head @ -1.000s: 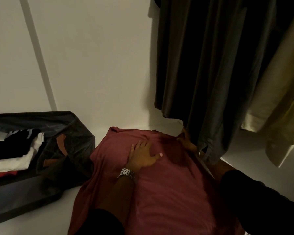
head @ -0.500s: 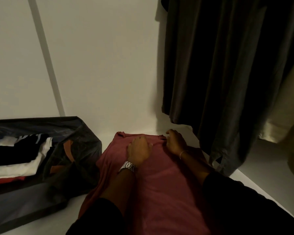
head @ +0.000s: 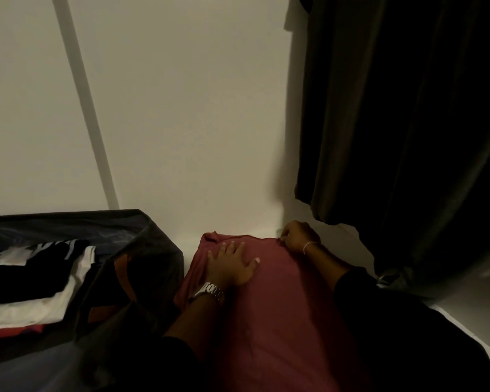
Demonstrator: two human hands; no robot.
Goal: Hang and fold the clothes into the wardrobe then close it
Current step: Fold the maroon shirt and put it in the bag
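Pressing flat on the maroon shirt [head: 266, 306], the left hand [head: 232, 264] lies open; the right hand [head: 300, 236] pinches its far edge.

On the pale wardrobe floor [head: 464, 315] a maroon shirt [head: 280, 321] lies spread by the back edge, a dark fabric bin [head: 142, 250] just beside it toward the left.

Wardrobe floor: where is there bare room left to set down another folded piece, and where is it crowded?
Bare white floor shows right of the maroon shirt, below the hanging dark garments. A thin strip lies behind the shirt, by the wall. The left is crowded: the dark bag holds folded clothes and abuts the shirt, where the left hand presses and the right hand pinches.
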